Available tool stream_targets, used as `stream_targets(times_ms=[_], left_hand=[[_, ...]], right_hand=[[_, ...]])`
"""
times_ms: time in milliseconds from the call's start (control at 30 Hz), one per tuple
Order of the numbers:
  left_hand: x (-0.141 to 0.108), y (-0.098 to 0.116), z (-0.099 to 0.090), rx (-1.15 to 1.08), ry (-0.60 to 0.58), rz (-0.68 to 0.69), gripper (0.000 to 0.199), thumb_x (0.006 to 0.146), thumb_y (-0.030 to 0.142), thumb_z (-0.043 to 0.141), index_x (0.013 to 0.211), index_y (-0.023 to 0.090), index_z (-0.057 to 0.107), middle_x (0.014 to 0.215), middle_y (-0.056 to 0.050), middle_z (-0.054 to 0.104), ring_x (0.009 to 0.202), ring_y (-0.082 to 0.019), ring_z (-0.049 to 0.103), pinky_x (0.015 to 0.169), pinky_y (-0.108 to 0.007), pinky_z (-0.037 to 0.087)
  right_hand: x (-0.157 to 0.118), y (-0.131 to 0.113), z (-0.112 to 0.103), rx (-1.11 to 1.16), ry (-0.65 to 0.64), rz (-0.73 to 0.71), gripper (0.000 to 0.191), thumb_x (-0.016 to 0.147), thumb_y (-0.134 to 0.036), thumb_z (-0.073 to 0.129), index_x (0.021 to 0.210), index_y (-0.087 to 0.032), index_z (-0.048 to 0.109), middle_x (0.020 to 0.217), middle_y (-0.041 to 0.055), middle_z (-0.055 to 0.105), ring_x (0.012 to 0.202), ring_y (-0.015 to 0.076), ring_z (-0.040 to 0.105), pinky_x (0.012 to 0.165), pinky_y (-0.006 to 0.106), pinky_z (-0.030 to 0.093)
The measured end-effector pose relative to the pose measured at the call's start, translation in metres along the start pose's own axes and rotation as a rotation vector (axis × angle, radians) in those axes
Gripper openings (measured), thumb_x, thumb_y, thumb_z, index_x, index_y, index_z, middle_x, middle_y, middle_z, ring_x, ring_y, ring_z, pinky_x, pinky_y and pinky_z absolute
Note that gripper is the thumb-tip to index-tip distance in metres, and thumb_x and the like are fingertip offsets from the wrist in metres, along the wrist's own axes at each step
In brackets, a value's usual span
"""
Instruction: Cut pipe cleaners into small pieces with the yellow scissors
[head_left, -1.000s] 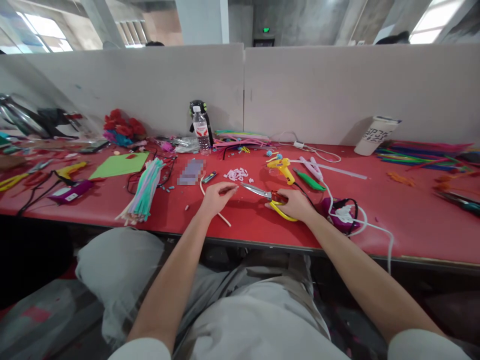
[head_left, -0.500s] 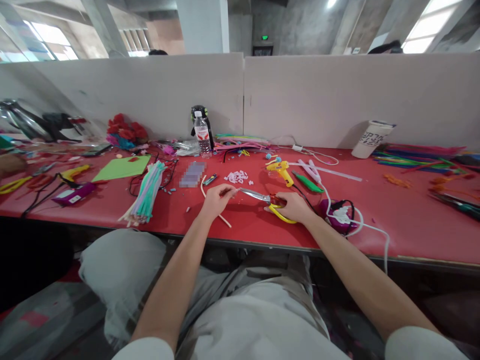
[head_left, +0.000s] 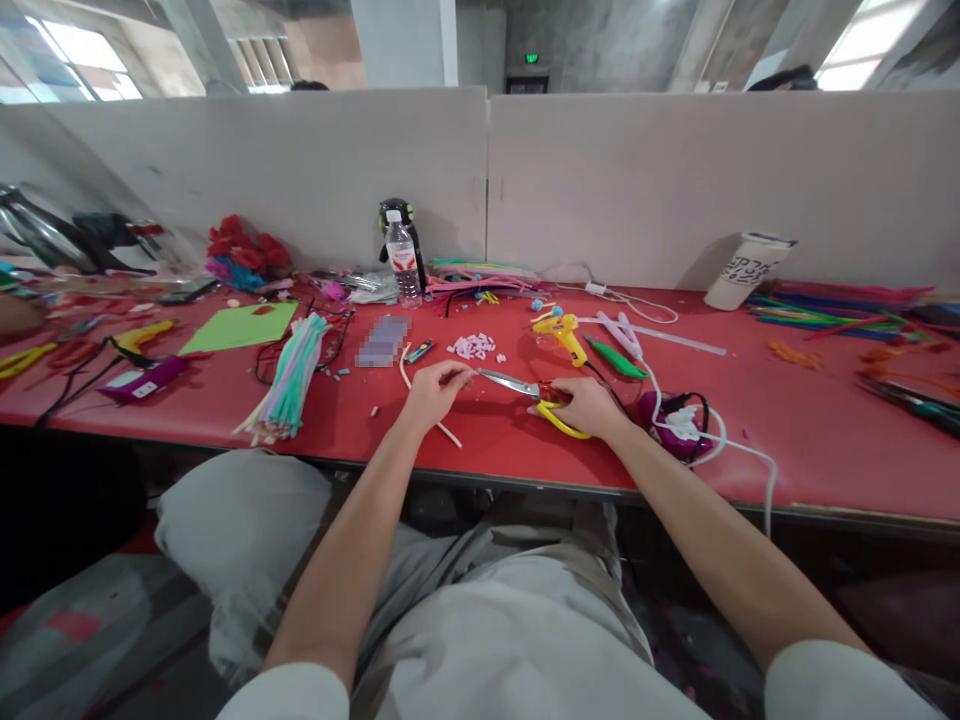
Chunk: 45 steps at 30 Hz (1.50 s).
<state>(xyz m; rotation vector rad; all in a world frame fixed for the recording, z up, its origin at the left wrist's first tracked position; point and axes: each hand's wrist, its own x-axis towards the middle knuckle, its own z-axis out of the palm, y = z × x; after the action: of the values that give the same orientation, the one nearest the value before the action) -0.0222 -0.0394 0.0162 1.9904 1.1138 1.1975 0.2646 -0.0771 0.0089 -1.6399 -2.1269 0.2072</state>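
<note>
On the red tabletop (head_left: 510, 450), the right hand (head_left: 583, 406) curls around the handles of scissors (head_left: 517, 386), blades pointing at the left hand (head_left: 439, 388), whose thumb and fingers pinch together, contents too small to identify.

Soft, moderate daylight is seen here — the upper corners washed out by glare from the windows. A faint shadow is cast on the partition (head_left: 645, 180) beside the cup (head_left: 739, 272). Edges are stretched by the wide lens, fine detail is softened — and one patch is pixelated.
</note>
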Motion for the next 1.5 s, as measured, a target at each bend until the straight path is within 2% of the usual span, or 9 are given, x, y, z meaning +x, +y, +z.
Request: stream_targets(times_ms=[200,467,967,1167,1367,1500], left_hand=[[0.0009,-0.0027,0.0002,0.017,0.007,0.024,0.027,0.088,0.042,0.059,0.087,0.017,0.069,0.077,-0.004,0.072,0.073,-0.017,0.068,0.073,-0.029,0.054],[0.0004,-0.0024,0.0008,-0.012,0.005,0.026,0.028,0.089,0.043,0.059,0.090,0.017,0.070,0.078,-0.004,0.071,0.073,-0.016,0.067,0.072,-0.028,0.054],[0.0003,0.0024,0.0014,0.047,0.020,0.065,0.027,0.091,0.040,0.056,0.082,0.016,0.066,0.072,-0.002,0.067,0.069,-0.014,0.063,0.068,-0.025,0.050],[-0.0004,0.0033,0.0012,0.042,0.028,0.060,0.026,0.091,0.040,0.057,0.083,0.017,0.066,0.073,-0.002,0.068,0.070,-0.014,0.064,0.070,-0.025,0.051],[-0.0011,0.0048,0.0004,0.040,0.024,0.072,0.027,0.091,0.040,0.055,0.090,0.017,0.069,0.074,-0.002,0.068,0.070,-0.014,0.064,0.070,-0.026,0.051],[-0.0014,0.0043,-0.0003,0.041,0.032,0.067,0.028,0.091,0.042,0.056,0.085,0.017,0.068,0.073,-0.002,0.068,0.070,-0.015,0.064,0.069,-0.026,0.051]], right_hand=[[0.0004,-0.0012,0.0002,0.006,0.007,0.005,0.056,0.070,-0.075,0.061,0.060,-0.020,0.051,0.059,0.0007,0.055,0.054,0.0114,0.038,0.053,0.027,0.023],[0.0000,0.0001,-0.0007,0.036,0.002,0.017,0.057,0.071,-0.074,0.060,0.060,-0.020,0.048,0.056,-0.0012,0.050,0.054,0.0112,0.037,0.053,0.028,0.022],[-0.0008,0.0019,0.0018,0.047,0.006,-0.021,0.059,0.071,-0.077,0.059,0.060,-0.020,0.049,0.056,-0.0012,0.051,0.053,0.0105,0.036,0.053,0.027,0.022],[0.0015,0.0035,0.0034,0.015,-0.002,0.017,0.063,0.069,-0.081,0.057,0.058,-0.020,0.051,0.055,0.0000,0.051,0.053,0.0112,0.036,0.053,0.028,0.021],[-0.0007,-0.0009,-0.0014,0.051,-0.009,0.020,0.061,0.071,-0.080,0.055,0.062,-0.020,0.050,0.057,0.0001,0.051,0.054,0.0118,0.038,0.053,0.028,0.022],[-0.0021,-0.0041,-0.0031,0.053,-0.012,0.009,0.060,0.070,-0.079,0.057,0.062,-0.020,0.049,0.056,-0.0007,0.050,0.054,0.0113,0.037,0.053,0.028,0.022]])
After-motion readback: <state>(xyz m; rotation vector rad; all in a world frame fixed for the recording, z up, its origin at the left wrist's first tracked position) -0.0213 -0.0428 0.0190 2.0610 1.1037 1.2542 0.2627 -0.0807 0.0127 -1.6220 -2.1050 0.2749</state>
